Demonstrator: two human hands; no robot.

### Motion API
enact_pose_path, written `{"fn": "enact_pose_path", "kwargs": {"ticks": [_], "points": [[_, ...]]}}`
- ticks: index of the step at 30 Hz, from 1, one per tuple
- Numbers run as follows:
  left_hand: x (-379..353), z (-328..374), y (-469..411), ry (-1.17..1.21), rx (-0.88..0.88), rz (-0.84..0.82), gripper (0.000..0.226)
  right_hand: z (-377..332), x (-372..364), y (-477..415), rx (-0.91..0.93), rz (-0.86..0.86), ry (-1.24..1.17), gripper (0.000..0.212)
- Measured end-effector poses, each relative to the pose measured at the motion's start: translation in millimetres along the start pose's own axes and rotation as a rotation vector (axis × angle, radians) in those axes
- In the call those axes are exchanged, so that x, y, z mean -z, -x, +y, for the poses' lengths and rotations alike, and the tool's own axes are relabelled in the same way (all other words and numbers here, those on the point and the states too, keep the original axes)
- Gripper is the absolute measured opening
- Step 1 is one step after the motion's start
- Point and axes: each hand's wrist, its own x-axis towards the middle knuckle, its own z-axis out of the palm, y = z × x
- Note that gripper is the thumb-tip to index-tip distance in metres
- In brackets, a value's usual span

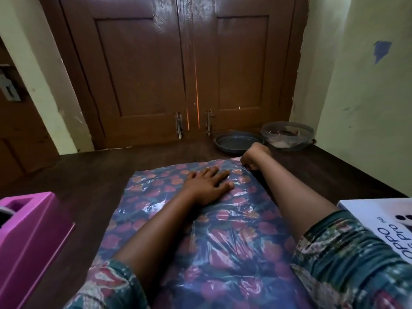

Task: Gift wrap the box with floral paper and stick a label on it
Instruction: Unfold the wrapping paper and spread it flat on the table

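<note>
Floral paper (223, 241): spread flat on the floor (89, 175), long axis running from the person out toward the door (178, 74).
Pink holder (33, 237): far left, insides too dark to tell.
Box (379, 217): white, far right, apart from both hands.
Clear bowl (287, 136): by the door, blurred bits inside.
Grey basin (237, 143): just left of that bowl.
Left hand (208, 186): fingers straight and spread, pressed flat on the paper's far half.
Right hand (254, 158): curled tight, it pinched the paper's far right corner.

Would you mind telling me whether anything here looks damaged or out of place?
Only small things: the floral paper is wrinkled around the left hand, and paint has flaked off the right wall, baring a blue patch.
</note>
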Motion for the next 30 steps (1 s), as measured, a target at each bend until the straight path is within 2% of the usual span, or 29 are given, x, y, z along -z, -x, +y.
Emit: {"fn": "enact_pose_path", "kwargs": {"ticks": [4,7,14,16,19,22,25,27,30], "points": [[1,1,0,0.003,0.003,0.0,0.058,-4,5,6,0.022,-0.055,0.106,0.04],[-1,1,0,0.0,0.003,0.007,0.058,-8,6,8,0.059,-0.105,0.132,0.036],[-2,0,-2,-0.009,0.005,0.003,0.058,-8,0,3,0.071,-0.069,0.15,0.044],[-2,-1,-2,-0.013,0.009,0.005,0.058,-11,0,5,0.057,-0.109,0.105,0.045],[-2,1,0,-0.009,0.012,0.005,0.058,-11,1,0,0.067,-0.154,0.036,0.029],[-1,1,0,0.001,0.009,0.005,0.058,-4,4,-13,0.055,-0.162,-0.263,0.031],[-2,1,-1,-0.007,0.007,0.019,0.058,1,8,-15,0.14,-0.04,-0.588,0.026],[-3,1,0,-0.006,0.01,0.026,0.057,2,5,-10,0.21,0.043,-0.582,0.018],[-2,1,0,-0.005,0.015,0.021,0.057,6,-1,-6,0.204,0.103,-0.587,0.015]]}}
